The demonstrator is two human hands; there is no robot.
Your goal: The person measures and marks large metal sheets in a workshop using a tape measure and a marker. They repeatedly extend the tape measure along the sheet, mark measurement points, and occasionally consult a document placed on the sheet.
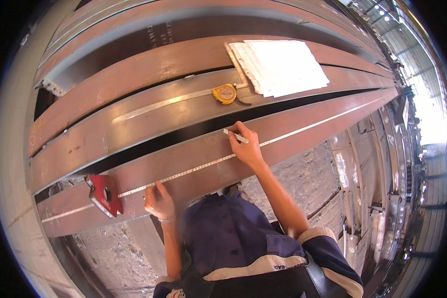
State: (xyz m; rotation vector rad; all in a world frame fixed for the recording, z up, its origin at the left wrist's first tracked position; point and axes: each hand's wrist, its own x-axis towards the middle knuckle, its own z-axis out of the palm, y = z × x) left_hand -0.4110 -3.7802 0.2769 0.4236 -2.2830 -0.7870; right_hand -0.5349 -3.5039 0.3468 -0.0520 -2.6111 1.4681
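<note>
A long white measuring tape blade (198, 168) lies stretched along the nearest brown steel beam (174, 159). My left hand (159, 202) is at the beam's near side, fingers curled, with fingertips at the blade's edge. In my right hand (246, 144), a short white marking stick (237, 136) is pinched between thumb and fingers. Its tip sits just above the beam face, beside faint chalk marks (214, 139). To the left of my left hand, a red angled block (104, 195), resembling a welding magnet, rests across the blade.
A yellow tape measure case (225, 93) lies on the second beam (154, 94). Beside it, white paper sheets (283, 67) spread over the beams. Dark gaps separate the parallel beams. Rough ground (303, 174) shows on the near side, with more metal stock (355, 174) at right.
</note>
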